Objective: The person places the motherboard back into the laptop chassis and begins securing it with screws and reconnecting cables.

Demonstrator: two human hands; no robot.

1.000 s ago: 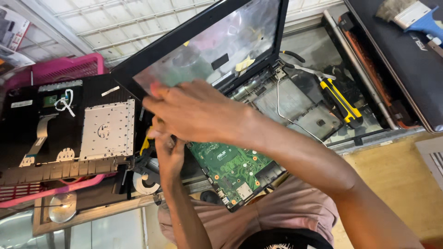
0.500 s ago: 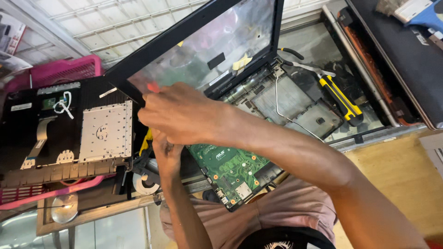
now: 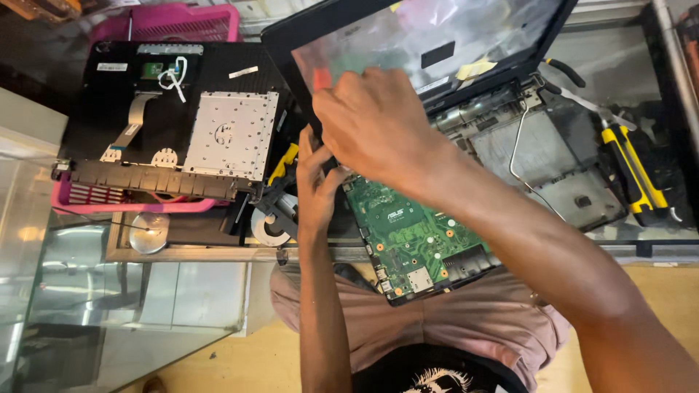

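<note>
We count one opened laptop, its dark screen lid (image 3: 437, 44) tilted up and its stripped base tray (image 3: 539, 160) lying on the glass worktop (image 3: 182, 291). One green circuit board (image 3: 415, 233) sticks out of the base toward us, over the worktop's edge. Our right hand (image 3: 378, 127) lies across the lower left corner of the lid, fingers curled together and pressing on that corner. Our left hand (image 3: 317, 182) comes up from below, just beside the board's upper left end, fingers bunched at the same corner; we cannot tell what they pinch, since the right hand covers them.

To the left lies one black keyboard cover (image 3: 167, 116), underside up, on a pink basket (image 3: 182, 25). It carries one grey metal plate (image 3: 229, 135), one flat ribbon cable (image 3: 127, 135), a small white rectangular label (image 3: 111, 67) near its top left and a white strip (image 3: 242, 72) further right. One yellow sticky note (image 3: 473, 69) sits on the screen. One yellow-handled screwdriver (image 3: 633, 171) rests at the right, well apart from both hands, and a grey wire (image 3: 517, 145) loops over the tray.
</note>
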